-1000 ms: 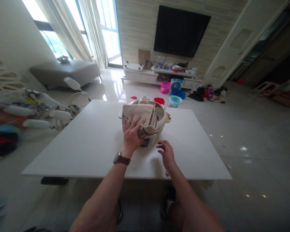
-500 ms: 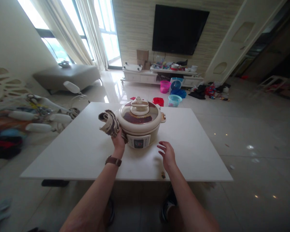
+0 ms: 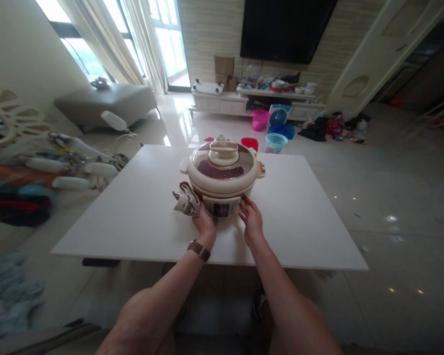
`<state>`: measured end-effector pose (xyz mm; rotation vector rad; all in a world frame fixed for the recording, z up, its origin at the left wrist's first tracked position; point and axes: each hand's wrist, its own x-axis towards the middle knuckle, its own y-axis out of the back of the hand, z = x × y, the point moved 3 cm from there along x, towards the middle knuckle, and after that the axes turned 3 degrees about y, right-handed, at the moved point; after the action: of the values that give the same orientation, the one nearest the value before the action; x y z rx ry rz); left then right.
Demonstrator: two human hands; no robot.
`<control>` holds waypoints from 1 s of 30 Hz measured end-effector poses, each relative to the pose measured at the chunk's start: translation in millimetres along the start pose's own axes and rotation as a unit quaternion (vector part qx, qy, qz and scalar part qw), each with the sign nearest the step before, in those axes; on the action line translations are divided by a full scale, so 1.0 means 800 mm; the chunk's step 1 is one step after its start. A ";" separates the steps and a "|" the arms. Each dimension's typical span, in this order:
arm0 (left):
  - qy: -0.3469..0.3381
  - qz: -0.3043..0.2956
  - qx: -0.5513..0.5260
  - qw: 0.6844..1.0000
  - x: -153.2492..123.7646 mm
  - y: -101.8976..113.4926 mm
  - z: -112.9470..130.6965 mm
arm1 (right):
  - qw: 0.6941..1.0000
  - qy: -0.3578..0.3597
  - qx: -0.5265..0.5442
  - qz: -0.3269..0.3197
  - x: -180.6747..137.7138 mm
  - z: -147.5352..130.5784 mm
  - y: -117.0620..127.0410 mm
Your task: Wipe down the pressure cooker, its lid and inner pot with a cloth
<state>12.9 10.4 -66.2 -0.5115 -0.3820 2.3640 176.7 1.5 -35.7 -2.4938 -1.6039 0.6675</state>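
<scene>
A cream electric cooker (image 3: 222, 180) with a clear lid and a front control panel stands upright on the white table (image 3: 140, 212). My left hand (image 3: 205, 224), with a brown watch on the wrist, is closed on a crumpled beige and brown cloth (image 3: 187, 199) at the cooker's lower left front. Against the lower right front of the cooker, beside its panel, my right hand (image 3: 252, 219) rests with fingers bent and partly apart. It holds no cloth. Some of its fingertips are hidden by the cooker's side.
Beyond the table are a pink basket (image 3: 260, 120), a red bin (image 3: 249, 144) and a light blue basket (image 3: 276, 143) on the floor. A low cabinet (image 3: 222, 104) with clutter runs along the wall. White lamp shades (image 3: 71, 184) lie close by on the left.
My left hand has moved with the cloth from the cooker's left side down to its lower front. My right hand has moved up from the tabletop to touch the cooker.
</scene>
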 end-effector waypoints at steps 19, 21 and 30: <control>-0.035 -0.046 0.034 0.998 0.003 -0.001 0.061 | 0.997 0.076 -0.003 -0.027 -0.001 0.021 -0.007; -0.026 -0.043 0.026 0.998 0.011 -0.002 0.060 | 0.995 0.099 -0.002 -0.021 0.000 0.021 -0.007; -0.030 -0.045 0.018 0.998 0.016 -0.002 0.050 | 0.989 0.143 0.000 0.032 0.002 0.032 -0.016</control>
<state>-13.5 15.0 -33.4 -0.3987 -0.3825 2.2981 156.1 4.7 -55.6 -2.5120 -1.4255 0.2981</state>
